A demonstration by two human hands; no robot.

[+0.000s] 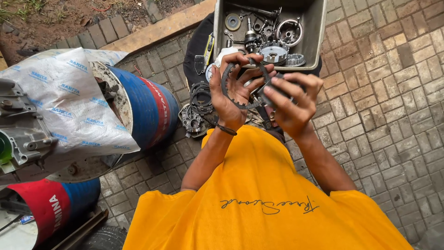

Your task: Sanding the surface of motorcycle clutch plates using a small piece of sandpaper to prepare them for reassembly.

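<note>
My left hand [230,95] holds a thin dark toothed ring plate [227,90] upright by its rim, fingers curled over the top. My right hand [290,99] grips a small dark part [267,91] pressed against the ring's right side. Both hands are raised above my lap, over an orange shirt [259,203]. Just beyond them sits a grey metal tray [316,32] holding gears, a clutch basket and shafts.
A blue and red drum [148,109] lies on its side at left, covered with white printed sacking [69,99]. A grey engine casing [21,127] rests on it. More ring plates [201,95] and a small casing [191,121] lie on the brick paving [393,106].
</note>
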